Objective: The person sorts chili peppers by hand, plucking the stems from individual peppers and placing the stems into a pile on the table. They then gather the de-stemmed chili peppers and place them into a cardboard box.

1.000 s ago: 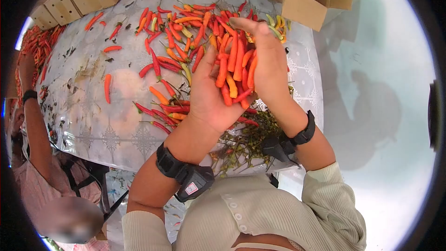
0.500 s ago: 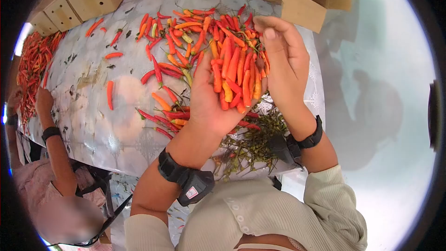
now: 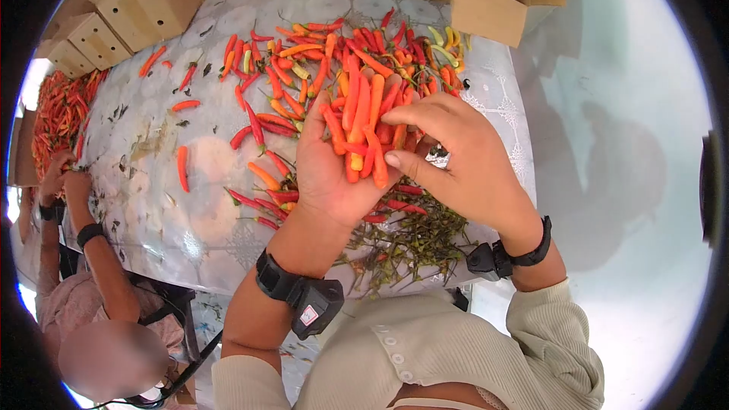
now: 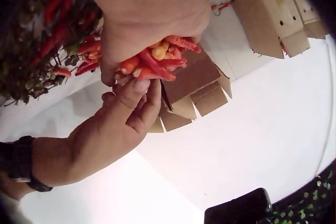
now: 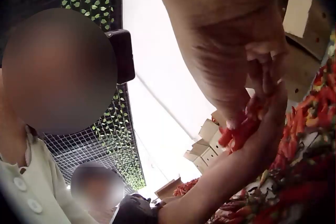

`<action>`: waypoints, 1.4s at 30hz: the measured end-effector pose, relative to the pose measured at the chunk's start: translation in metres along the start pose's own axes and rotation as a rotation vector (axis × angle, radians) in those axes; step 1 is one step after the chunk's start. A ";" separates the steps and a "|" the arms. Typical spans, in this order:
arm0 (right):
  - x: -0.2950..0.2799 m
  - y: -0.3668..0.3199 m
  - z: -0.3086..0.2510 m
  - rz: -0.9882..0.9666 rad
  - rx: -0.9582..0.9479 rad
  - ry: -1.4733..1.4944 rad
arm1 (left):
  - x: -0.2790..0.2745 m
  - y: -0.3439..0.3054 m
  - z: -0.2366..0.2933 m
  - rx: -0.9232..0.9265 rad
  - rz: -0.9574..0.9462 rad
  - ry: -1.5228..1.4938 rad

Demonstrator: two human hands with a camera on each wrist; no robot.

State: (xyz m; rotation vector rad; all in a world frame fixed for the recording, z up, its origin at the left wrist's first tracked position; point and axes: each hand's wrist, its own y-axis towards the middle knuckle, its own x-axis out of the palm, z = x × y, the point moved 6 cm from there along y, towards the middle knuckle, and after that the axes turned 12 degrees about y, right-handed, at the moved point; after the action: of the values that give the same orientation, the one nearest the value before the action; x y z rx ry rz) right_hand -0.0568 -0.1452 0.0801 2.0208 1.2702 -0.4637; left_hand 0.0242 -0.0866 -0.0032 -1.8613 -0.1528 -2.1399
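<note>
Stemless red and orange chili peppers [image 3: 357, 118] lie bunched in my left hand [image 3: 330, 175], which cradles them palm up above the table. Its thumb runs along their left side, and its fingers are mostly hidden under and behind them. From the right, my right hand [image 3: 471, 156] reaches in with bent thumb and forefinger, pinching at the near side of the bunch. In the left wrist view, the right thumb [image 4: 137, 88] presses against the blunt pepper ends [image 4: 157, 66]. Loose chilies [image 3: 304, 49], many with stems, spread over the table just beyond the left hand.
A heap of green stems [image 3: 414, 247] lies along the near table edge. Cardboard boxes stand at the back right [image 3: 486, 11] and back left [image 3: 148, 0]. At the far left another person's hands [image 3: 68, 178] work beside a large chili pile [image 3: 64, 118].
The right hand has come down and inward from beside the bunch, its thumb and forefinger now at the peppers. The left hand still holds the bunch. The other person's hands have come together.
</note>
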 end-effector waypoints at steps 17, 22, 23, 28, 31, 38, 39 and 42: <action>-0.020 -0.022 0.043 0.314 0.330 0.846 | 0.002 -0.002 -0.006 -0.055 -0.074 0.055; -0.018 -0.028 0.057 0.315 0.421 0.948 | 0.003 -0.002 -0.009 -0.067 -0.046 0.039; -0.017 -0.029 0.058 0.317 0.437 0.970 | 0.004 -0.002 -0.010 -0.064 -0.026 0.050; -0.014 -0.030 0.066 0.362 0.397 1.073 | 0.001 -0.002 -0.009 -0.059 -0.045 0.053; -0.012 -0.031 0.068 0.407 0.406 1.108 | 0.002 -0.002 -0.010 -0.069 -0.069 0.001; -0.018 -0.033 0.066 0.399 0.360 1.031 | 0.002 -0.002 -0.013 -0.085 -0.061 0.042; -0.018 -0.033 0.066 0.403 0.336 1.036 | 0.002 -0.002 -0.012 -0.081 -0.062 0.079; -0.021 -0.033 0.070 0.425 0.322 1.041 | 0.003 -0.001 -0.010 -0.063 -0.068 0.085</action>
State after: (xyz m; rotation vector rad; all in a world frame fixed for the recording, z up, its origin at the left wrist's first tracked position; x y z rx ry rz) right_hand -0.0918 -0.1997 0.0326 2.8531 1.2703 0.7344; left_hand 0.0141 -0.0884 -0.0018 -1.8196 -0.1333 -2.2905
